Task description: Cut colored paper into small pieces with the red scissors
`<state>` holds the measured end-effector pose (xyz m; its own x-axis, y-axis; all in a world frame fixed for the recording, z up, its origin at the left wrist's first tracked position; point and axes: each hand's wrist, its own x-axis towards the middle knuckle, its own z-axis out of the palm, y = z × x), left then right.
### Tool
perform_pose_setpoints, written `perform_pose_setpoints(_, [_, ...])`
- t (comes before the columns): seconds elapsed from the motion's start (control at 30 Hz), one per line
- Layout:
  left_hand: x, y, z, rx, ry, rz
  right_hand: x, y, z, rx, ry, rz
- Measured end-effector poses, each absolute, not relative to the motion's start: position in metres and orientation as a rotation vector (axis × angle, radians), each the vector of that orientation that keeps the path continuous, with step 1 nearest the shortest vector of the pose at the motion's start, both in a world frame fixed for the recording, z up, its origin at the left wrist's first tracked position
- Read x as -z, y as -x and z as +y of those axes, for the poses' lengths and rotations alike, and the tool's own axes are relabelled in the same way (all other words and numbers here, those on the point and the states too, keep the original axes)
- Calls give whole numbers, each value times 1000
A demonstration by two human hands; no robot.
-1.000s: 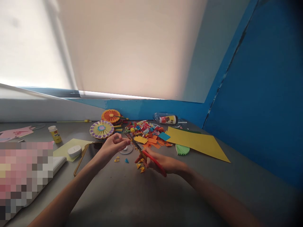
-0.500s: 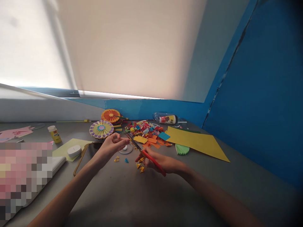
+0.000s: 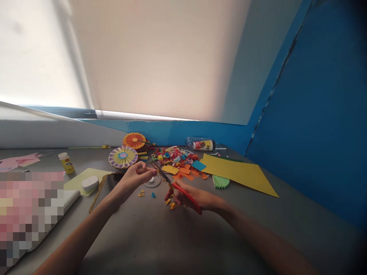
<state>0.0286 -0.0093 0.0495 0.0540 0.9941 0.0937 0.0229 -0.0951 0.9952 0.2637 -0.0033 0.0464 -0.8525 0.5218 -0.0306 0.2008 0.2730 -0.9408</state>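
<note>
Clasping red-handled, dark-bladed scissors [image 3: 180, 189] in right fingers [image 3: 178, 197], left fingers [image 3: 149, 175] pinched together, contents unclear.

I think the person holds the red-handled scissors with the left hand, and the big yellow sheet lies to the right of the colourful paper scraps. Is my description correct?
Not quite: the head view shows the red-handled scissors in the right hand, not the left. The big yellow sheet does lie to the right of the colourful paper scraps.
</note>
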Motion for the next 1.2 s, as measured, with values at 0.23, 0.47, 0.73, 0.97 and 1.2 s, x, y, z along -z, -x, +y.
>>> perform_pose_setpoints(0.23, [-49, -30, -9, -1231, -1341, 1185, -41, -256, -6, -1597, 736, -2150])
perform_pose_setpoints(0.47, [-51, -33, -12, -1275, -1348, 1135, -44, -255, -10, -1558, 773, -2103])
perform_pose_setpoints(0.73, [-55, -33, -15, -1314, -1328, 1108, -48, -253, -13, -1783, 743, -1940])
perform_pose_setpoints(0.97, [-53, -32, -11, -1311, -1257, 1085, -49, -259, -10, -1746, 797, -2009])
perform_pose_setpoints(1.2, [-54, -32, -11, -1316, -1228, 1091, -49, -260, -9, -1768, 810, -2006])
